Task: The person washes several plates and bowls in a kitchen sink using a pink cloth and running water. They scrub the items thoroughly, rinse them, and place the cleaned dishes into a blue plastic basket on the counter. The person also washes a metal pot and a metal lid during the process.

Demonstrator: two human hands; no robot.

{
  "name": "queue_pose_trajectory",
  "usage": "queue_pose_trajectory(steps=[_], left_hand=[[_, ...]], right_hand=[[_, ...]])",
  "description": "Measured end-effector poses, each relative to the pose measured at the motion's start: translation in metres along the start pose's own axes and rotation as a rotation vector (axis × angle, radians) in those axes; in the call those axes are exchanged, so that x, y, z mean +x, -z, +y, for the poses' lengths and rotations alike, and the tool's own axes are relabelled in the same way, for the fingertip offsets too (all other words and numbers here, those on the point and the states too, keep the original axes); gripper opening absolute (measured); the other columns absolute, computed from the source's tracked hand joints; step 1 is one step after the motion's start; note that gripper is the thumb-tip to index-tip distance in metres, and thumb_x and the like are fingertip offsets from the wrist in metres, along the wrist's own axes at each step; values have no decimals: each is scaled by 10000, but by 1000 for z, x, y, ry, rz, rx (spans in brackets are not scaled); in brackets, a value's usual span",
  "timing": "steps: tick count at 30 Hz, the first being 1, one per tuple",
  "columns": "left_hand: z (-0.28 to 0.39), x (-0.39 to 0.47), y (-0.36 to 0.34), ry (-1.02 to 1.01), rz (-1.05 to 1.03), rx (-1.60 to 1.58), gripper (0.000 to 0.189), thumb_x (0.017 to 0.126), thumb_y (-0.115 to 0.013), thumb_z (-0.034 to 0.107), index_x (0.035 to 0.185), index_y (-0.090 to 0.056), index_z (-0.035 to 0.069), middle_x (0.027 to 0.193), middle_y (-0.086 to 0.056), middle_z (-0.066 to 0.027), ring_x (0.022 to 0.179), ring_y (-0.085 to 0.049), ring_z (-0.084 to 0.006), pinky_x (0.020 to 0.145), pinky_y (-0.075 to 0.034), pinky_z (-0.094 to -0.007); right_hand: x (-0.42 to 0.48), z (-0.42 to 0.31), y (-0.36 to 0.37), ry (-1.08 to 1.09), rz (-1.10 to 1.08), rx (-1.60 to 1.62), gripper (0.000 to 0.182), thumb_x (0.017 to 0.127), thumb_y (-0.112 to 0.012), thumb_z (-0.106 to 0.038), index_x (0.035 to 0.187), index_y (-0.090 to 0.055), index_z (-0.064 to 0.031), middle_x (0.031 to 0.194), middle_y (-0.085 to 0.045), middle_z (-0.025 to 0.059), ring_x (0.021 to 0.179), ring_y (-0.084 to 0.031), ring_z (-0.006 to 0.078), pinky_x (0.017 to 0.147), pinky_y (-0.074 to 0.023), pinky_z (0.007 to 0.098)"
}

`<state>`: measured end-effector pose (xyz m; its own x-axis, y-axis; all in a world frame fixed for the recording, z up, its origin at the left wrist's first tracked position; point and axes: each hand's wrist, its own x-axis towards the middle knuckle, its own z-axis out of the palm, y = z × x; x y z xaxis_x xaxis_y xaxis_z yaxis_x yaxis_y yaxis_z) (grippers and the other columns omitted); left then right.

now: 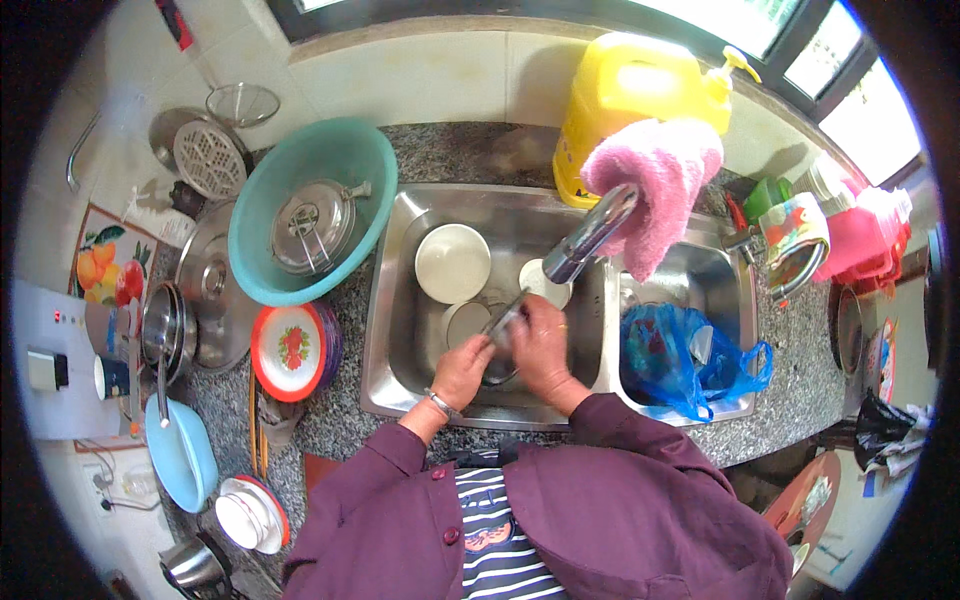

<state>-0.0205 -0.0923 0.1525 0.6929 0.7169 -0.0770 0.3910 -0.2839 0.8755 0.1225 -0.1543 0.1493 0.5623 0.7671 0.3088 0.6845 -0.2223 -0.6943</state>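
Both hands work inside the left basin of a stainless steel double sink [401, 330]. My left hand [461, 367] grips the near side of a thin grey object [508, 316], seen almost edge-on, perhaps a metal dish. Fingers curled, my right hand [541, 341] is on its right side, blurred and hiding part of it. Just beyond the hands, a large white bowl [452, 264] rests in the basin beside a smaller bowl [466, 324]. A small white dish [534, 277] lies partly under the tip of the chrome faucet [592, 232].
A pink towel [652, 172] drapes the faucet before a yellow jug [630, 90]. In the right basin lies a blue plastic bag [667, 360]. On the left counter stand a teal basin [251, 217] holding a glass lid, stacked red-rimmed plates [291, 346] and a light-blue tub [180, 454].
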Motion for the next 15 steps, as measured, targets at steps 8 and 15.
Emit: queue_pose_trajectory(steps=[8, 15], left_hand=[[21, 0, 16, 325, 207, -783, 215, 920, -468, 248, 894, -555, 53, 694, -576, 2, 582, -544, -75, 528, -451, -215], [15, -11, 18, 417, 280, -834, 282, 901, -483, 349, 875, -554, 78, 695, -583, -10, 545, -536, -113, 486, -438, -244]], right_hand=[[42, 3, -7, 172, -63, 397, 235, 839, -493, -246, 961, -648, -117, 929, -605, 78, 843, -528, 268, 791, -409, 371], [29, 36, -37, -315, -122, 676, 390, 869, -478, -388, 874, -661, -44, 903, -620, 109, 868, -580, 195, 750, -443, 294]])
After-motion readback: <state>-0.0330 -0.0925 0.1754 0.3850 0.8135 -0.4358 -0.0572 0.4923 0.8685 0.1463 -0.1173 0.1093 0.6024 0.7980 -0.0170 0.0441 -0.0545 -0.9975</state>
